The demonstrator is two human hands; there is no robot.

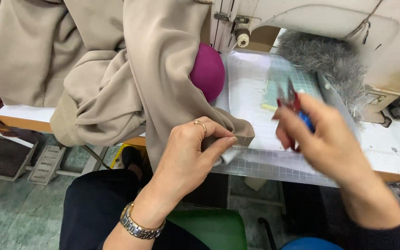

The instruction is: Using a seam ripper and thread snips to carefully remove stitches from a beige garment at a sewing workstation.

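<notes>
Biggest thing here is the cream sewing machine point(329, 28) across the top right, sitting on a white table point(394, 143) with a clear gridded mat point(260, 88) laid over it. Next is the beige garment point(112, 69), heaped over the table's left end and hanging off the front edge. There's a fluffy grey piece point(325, 60) tucked under the machine arm, and a magenta cushion point(208, 71) peeking out from behind the garment. The person's left hand point(188, 157), with a ring and a metal wristwatch point(137, 225), has thumb and fingers pinched together on a corner of the garment at the table's front edge. The right hand point(320, 139) is blurry, hovering just right of that corner, fingers closed around small thread snips point(292, 99) with blades pointing up.
</notes>
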